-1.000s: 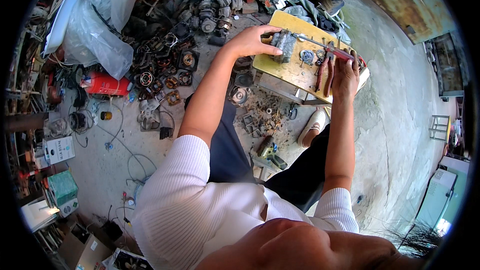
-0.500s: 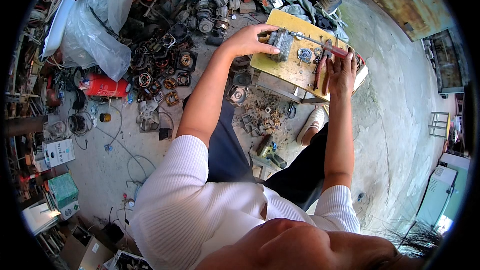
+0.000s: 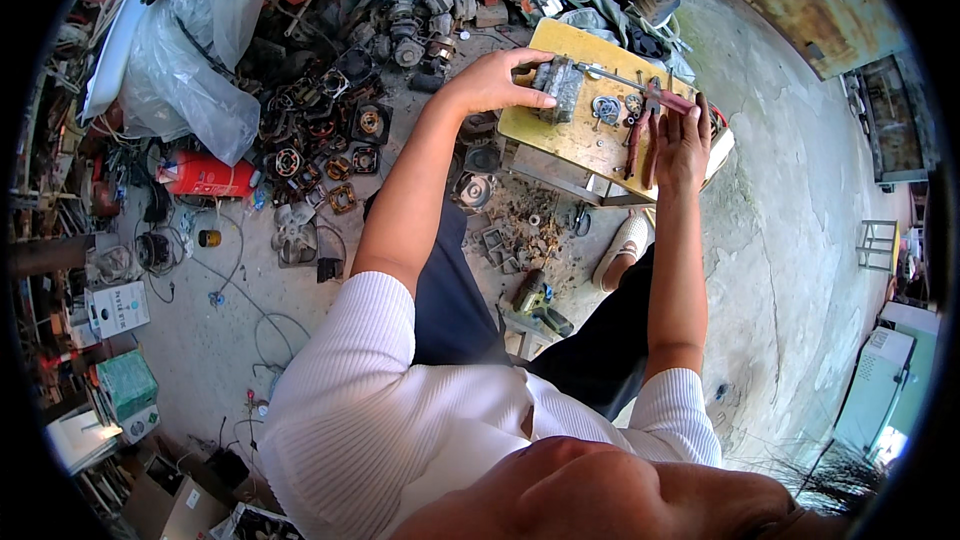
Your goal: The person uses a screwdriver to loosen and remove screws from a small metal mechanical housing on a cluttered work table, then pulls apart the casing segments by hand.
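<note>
- Left grip [image 3: 498, 86]: thumb and fingers pinching the grey metal block [image 3: 563, 92], which sits just to its right.
- Right grip [image 3: 684, 145]: fingers closed on the red handle of the screwdriver [image 3: 673, 100], its shaft pointing left to the block (whether the tip touches, I cannot tell).
- Just left of the right grip: red-handled pliers [image 3: 633, 148].
- Between both grips: a pale round part [image 3: 606, 109].
- Under them: the yellow surface [image 3: 528, 128].
- Well left of the left grip: coil parts [image 3: 340, 199] on the floor [image 3: 240, 280].
</note>
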### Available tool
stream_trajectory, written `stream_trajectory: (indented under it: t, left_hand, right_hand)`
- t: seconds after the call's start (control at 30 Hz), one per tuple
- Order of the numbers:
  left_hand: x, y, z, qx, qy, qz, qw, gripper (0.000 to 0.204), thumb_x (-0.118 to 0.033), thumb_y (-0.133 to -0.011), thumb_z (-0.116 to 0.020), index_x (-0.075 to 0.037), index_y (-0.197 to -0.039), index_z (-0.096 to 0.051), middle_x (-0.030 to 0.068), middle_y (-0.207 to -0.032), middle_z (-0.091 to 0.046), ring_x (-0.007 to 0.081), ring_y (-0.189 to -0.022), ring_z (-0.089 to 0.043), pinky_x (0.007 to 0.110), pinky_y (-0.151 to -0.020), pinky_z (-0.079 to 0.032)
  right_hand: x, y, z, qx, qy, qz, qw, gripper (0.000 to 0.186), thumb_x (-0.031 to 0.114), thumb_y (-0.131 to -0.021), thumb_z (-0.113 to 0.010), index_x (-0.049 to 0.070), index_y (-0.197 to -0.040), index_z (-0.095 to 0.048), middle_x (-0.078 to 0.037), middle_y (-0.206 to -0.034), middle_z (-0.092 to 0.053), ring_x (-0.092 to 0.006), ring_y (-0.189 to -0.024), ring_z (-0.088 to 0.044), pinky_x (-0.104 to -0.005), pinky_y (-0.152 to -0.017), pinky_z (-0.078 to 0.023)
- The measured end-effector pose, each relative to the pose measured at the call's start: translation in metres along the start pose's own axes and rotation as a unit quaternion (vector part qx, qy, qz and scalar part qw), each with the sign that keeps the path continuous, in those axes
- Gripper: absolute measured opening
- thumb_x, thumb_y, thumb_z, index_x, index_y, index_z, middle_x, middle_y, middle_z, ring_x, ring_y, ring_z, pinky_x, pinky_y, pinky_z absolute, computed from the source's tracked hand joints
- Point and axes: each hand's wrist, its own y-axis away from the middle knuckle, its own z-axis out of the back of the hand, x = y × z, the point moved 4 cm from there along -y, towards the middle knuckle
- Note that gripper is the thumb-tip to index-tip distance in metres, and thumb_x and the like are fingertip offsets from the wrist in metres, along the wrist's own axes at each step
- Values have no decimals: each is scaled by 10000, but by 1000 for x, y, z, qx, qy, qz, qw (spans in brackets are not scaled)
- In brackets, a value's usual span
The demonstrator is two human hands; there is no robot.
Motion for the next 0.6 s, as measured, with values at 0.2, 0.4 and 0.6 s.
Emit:
stream_trajectory:
  t: [0.2,0.4,0.6]
  left_hand:
    - [-2,-1,-1,-5,2,3,1000,823,-410,-663,-859,-120,-1368,-550,132,-1339,-589,262,-1203,-580,358,-999,-445]
    - [0,0,-2,-17,13,-3,1000,810,-407,-665,-862,-107,-1355,-561,119,-1306,-615,236,-1172,-598,338,-980,-453]
    - [-11,4,0,-5,10,25,1000,763,-354,-691,-850,-64,-1338,-568,126,-1363,-565,219,-1256,-523,340,-1059,-383]
  right_hand:
    - [-5,-12,15,23,9,39,999,473,241,-998,-561,112,-1424,-400,-76,-1290,-536,-221,-1171,-562,-419,-995,-455]
    - [-5,-8,10,2,3,9,1000,439,226,-998,-555,157,-1414,-433,-58,-1240,-591,-210,-1169,-566,-431,-970,-464]
    - [0,-1,0,15,-2,20,1000,470,219,-998,-553,107,-1426,-395,-85,-1287,-548,-233,-1197,-550,-433,-1033,-426]
